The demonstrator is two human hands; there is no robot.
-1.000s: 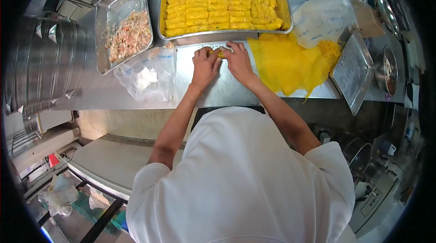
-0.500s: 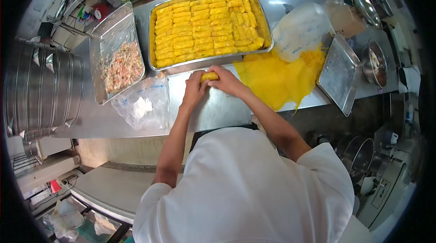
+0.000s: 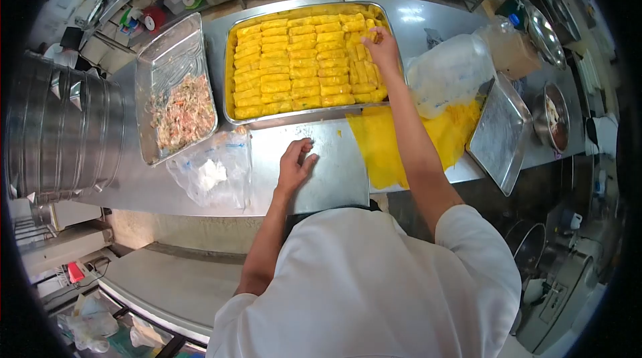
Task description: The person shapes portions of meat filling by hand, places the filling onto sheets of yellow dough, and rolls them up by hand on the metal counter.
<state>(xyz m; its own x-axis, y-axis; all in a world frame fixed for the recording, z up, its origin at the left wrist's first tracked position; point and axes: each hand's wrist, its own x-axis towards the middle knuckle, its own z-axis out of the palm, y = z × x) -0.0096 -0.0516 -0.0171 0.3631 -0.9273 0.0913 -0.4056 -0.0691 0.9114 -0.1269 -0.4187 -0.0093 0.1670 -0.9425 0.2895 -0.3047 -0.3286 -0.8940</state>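
My left hand (image 3: 295, 165) rests over the metal work surface (image 3: 328, 164), loosely curled, its thumb apart from the fingers and nothing in it. At the right end of a large metal tray (image 3: 294, 117), my right hand (image 3: 382, 50) reaches over rows of yellow rolls (image 3: 301, 63), its fingers closed on a yellow roll (image 3: 372, 37) that they partly hide. Yellow wrapper sheets (image 3: 381, 150) lie under my right forearm. A long metal pan (image 3: 175, 43) at the left holds a chopped pinkish filling (image 3: 182, 110).
A plastic bag with white stuff (image 3: 212, 174) lies left of my left hand. To the right are a clear plastic bag (image 3: 455, 70), a shallow metal tray (image 3: 501, 134) and a metal bowl (image 3: 552, 117). Stacked round metal vessels (image 3: 63, 130) stand at the far left.
My hands have separated from around the roll in front of me. The right one has moved up and right over the large tray; the left stays lower and has loosened. The view has also shifted.
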